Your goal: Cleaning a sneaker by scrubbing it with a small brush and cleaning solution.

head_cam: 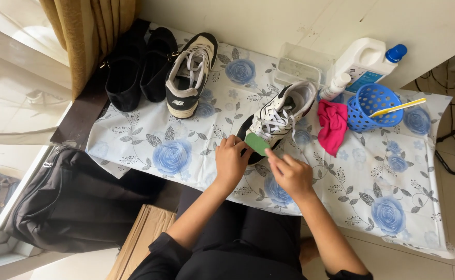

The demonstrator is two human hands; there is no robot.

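Both hands meet at frame centre: left hand [231, 158] & right hand [291, 173] fingers clamped on a green sponge [257, 143], pressed to the toe of a black-and-white sneaker [279, 115]. Second sneaker [190, 72] sits untouched, upper left. Pink cloth [332, 125], blue basket [374, 106] crowd the right; counter [175, 150] edge near wrists, free room lower right.

On the surface [186, 155] a sneaker [276, 116] lies in the middle, both hands [261, 166] at its near end on a small pad [257, 143]. Right of it lie a cloth [333, 124] and a basket [375, 106]; behind stand a bottle [365, 62] and a tub [300, 65]; far left, a second sneaker [190, 72].
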